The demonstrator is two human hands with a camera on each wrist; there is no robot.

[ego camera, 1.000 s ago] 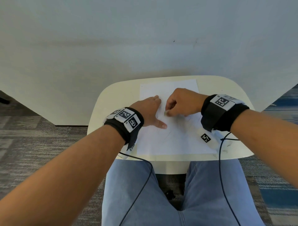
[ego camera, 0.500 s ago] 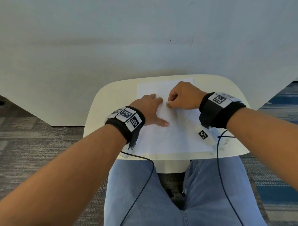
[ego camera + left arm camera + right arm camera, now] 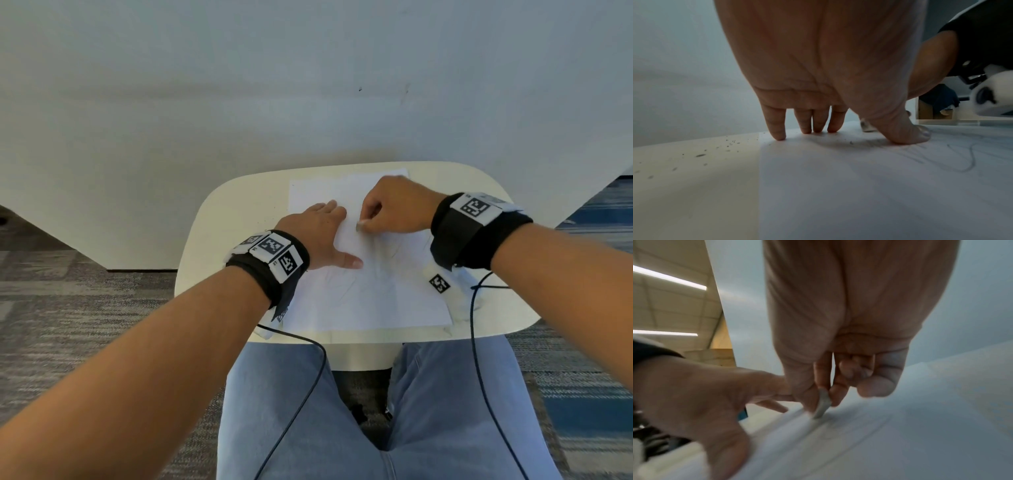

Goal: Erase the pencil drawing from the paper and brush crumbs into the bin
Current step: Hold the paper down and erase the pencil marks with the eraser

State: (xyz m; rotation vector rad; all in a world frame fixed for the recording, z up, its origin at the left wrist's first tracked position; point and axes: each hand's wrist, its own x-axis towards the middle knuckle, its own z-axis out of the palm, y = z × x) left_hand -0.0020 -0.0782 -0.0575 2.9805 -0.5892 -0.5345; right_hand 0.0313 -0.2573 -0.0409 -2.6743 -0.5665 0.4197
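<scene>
A white sheet of paper [image 3: 363, 298] with faint pencil lines [image 3: 966, 160] lies on a small cream table [image 3: 233, 205]. My left hand [image 3: 322, 233] lies flat on the sheet's left part, fingers [image 3: 777, 129] straight and thumb spread, pressing it down. My right hand [image 3: 387, 212] pinches a small greyish eraser [image 3: 823, 404] between thumb and fingers, its tip on the paper just right of the left hand's fingers. The eraser [image 3: 360, 226] shows as a small pale tip in the head view. Dark eraser crumbs [image 3: 701, 155] lie on the table left of the sheet.
A pale wall [image 3: 308, 85] stands right behind the table. My legs in blue jeans [image 3: 376, 411] are under the near table edge, and two black cables [image 3: 308, 370] hang from the wrists. Patterned carpet [image 3: 85, 308] lies on both sides. No bin is in view.
My right hand with the eraser has slid away from me up the paper, then back slightly. The left hand has stayed flat in the same spot.
</scene>
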